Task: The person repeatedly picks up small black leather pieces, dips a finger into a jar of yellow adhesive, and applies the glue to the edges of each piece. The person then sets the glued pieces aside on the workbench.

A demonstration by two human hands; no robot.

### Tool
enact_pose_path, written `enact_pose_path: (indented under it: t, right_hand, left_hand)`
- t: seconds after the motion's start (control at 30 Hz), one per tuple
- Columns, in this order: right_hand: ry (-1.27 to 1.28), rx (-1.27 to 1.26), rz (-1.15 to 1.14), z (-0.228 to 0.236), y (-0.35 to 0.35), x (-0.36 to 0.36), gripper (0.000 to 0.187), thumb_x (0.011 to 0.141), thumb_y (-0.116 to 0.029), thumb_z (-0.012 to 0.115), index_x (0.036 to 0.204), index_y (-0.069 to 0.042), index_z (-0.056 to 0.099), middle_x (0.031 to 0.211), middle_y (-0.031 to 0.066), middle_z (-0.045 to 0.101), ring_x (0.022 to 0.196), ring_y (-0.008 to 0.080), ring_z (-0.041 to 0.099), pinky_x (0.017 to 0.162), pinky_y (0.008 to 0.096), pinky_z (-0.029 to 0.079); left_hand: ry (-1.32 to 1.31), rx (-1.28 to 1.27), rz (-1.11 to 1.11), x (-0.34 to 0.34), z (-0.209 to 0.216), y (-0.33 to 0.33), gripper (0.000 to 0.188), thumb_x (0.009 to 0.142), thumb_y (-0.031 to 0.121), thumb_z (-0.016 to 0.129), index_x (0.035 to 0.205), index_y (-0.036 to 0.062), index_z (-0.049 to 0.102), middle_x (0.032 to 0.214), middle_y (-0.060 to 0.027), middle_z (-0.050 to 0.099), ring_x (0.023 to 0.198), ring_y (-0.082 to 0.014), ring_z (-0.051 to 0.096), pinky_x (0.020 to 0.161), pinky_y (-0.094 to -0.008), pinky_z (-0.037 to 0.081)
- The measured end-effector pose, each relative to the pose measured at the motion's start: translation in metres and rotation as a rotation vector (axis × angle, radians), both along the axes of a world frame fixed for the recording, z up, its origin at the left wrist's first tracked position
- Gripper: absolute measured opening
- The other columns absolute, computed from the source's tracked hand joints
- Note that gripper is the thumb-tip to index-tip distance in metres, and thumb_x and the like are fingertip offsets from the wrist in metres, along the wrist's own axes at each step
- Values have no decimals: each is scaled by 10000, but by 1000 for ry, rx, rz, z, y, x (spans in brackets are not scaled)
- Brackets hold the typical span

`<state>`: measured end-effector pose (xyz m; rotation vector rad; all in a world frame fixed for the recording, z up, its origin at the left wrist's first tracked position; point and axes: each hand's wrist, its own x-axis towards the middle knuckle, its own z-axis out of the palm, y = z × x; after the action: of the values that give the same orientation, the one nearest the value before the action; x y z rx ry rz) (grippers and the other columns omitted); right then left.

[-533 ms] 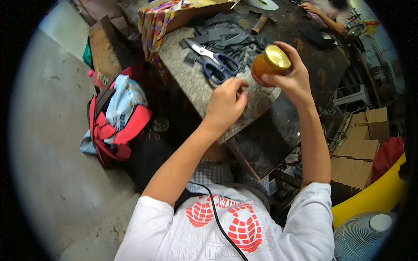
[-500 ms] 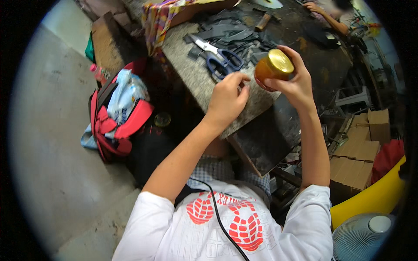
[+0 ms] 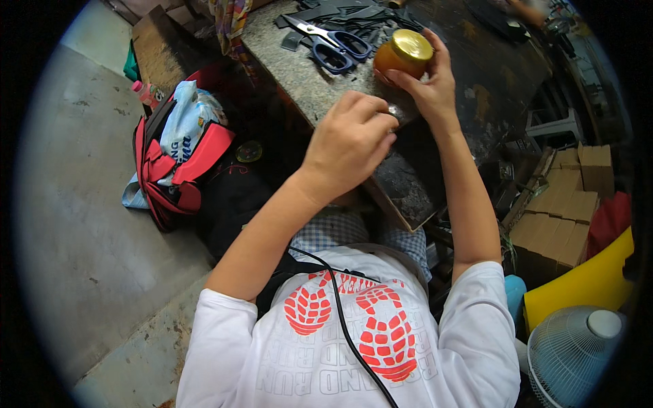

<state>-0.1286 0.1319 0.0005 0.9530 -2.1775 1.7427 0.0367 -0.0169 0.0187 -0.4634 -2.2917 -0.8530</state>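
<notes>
A glass jar of amber contents [image 3: 391, 66] with a gold lid [image 3: 412, 45] stands upright at the near part of the stone slab [image 3: 272, 44]. My right hand [image 3: 437, 87] wraps round its right side, thumb in front and fingers behind. My left hand [image 3: 348, 139] is closer to me, below and left of the jar and apart from it. Its fingers are curled in; a small shiny spot shows at the fingertips, too small to name. Scissors with dark blue handles [image 3: 327, 38] lie on the slab left of the jar, beside a heap of dark strips [image 3: 354, 13].
On the left is a red and black bag [image 3: 204, 156] holding a light blue package, with a pink-capped bottle [image 3: 146, 94] behind it. Cardboard boxes [image 3: 558, 224], a curved yellow object [image 3: 578, 285] and a fan [image 3: 578, 353] stand at the right. A black cord [image 3: 343, 319] crosses my shirt.
The view has tilted, so the table sits higher in it. My left hand has drawn back from the jar toward me, its fingers curled. My right hand still holds the jar.
</notes>
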Motion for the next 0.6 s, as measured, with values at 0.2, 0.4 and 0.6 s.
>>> enact_pose_path:
  t: [0.2,0.4,0.6]
  right_hand:
    - [108,-33,-155,-11,9,9,866,820,-380,849,1463,1,412,1370,202,588,1281,286,573,1053,393,477]
    - [39,572,-246,0,47,113,520,796,-219,812,1219,11,615,1225,235,596,1158,383,594,1001,447,486]
    - [203,565,238,13,40,190,556,732,-151,831,1232,-5,636,1340,203,580,1299,410,523,1105,476,441]
  left_hand:
    - [-116,338,141,-17,-19,13,199,832,-17,641,1026,25,658,1102,-150,628,1074,-361,581,968,-441,464]
    - [2,433,169,-19,-28,12,256,828,-91,532,1046,-1,633,1028,-178,641,1010,-380,601,926,-455,474]
    - [-17,422,144,-17,-26,11,246,828,-67,563,1049,12,637,1015,-169,643,985,-374,607,879,-452,485]
